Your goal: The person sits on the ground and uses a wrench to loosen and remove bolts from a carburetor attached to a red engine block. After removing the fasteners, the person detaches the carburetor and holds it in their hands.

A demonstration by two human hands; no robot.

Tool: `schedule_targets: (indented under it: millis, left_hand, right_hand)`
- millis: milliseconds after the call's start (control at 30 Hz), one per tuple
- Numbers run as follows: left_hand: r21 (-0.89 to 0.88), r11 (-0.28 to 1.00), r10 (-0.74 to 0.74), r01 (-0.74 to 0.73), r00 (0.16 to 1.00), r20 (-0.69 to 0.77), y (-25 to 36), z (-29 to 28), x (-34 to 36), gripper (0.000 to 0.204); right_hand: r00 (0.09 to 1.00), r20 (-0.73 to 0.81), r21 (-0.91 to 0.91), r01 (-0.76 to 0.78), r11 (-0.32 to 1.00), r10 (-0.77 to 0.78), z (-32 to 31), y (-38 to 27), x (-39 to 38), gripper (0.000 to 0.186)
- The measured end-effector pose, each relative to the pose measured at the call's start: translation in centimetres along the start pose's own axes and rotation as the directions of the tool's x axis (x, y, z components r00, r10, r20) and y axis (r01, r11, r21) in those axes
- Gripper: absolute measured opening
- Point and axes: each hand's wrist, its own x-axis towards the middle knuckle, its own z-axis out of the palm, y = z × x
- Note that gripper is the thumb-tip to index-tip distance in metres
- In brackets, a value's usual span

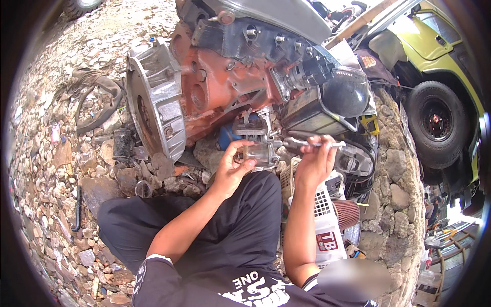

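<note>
My left hand (236, 166) is closed around a small clear bowl (258, 153), its thumb and fingers pressing on the sides. The bowl sits below a metal housing (249, 127) at the lower side of an orange engine block (225, 77). My right hand (318, 161) grips a long silver hand tool (335, 145), whose exact kind I cannot make out. The tool's far end points left, close to the bowl's right side. Whether it touches the bowl's metal frame cannot be told.
A silver bell housing (162, 100) forms the engine's left end. A black distributor (316, 70) juts out at right. Beside my right forearm stands a white plastic basket (323, 204) near a round pleated filter (348, 214). Stones (61, 169) cover the ground; a yellow-green vehicle (434, 38) stands far right.
</note>
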Motion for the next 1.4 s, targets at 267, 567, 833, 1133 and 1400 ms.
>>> schedule_targets:
  millis: [267, 567, 833, 1133, 1400]
  left_hand:
    - [-0.261, 0.963, -0.055, 0.070, 0.996, 0.065, 2.5, -1.4, -0.6, 0.050]
    - [-0.309, 0.931, -0.171, 0.193, 0.981, 0.095, 6.0, -0.6, -8.8, 0.065]
    - [-0.350, 0.925, -0.191, 0.146, 0.977, -0.097, 3.9, -3.4, -23.3, 0.065]
    - [-0.550, 0.835, -0.193, -0.016, 0.927, -0.321, 2.7, -2.6, -27.4, 0.067]
    - [-0.515, 0.857, -0.288, -0.028, 0.802, -0.523, 2.9, -1.9, -26.0, 0.055]
  right_hand:
    - [0.864, -0.277, 0.406, -0.291, 0.866, 0.420, -6.1, 0.4, -7.7, 0.019]
    - [0.623, 0.112, 0.428, -0.733, 0.528, 0.774, -6.7, 0.9, -11.7, 0.023]
    - [0.237, 0.607, -0.230, -0.861, 0.453, 0.759, -3.8, 3.3, -14.6, 0.043]
    - [0.110, 0.753, -0.350, -0.768, 0.536, 0.649, -2.8, 4.9, -18.7, 0.025]
    - [0.115, 0.728, -0.294, -0.838, 0.460, 0.676, -4.5, 5.1, -19.2, 0.021]
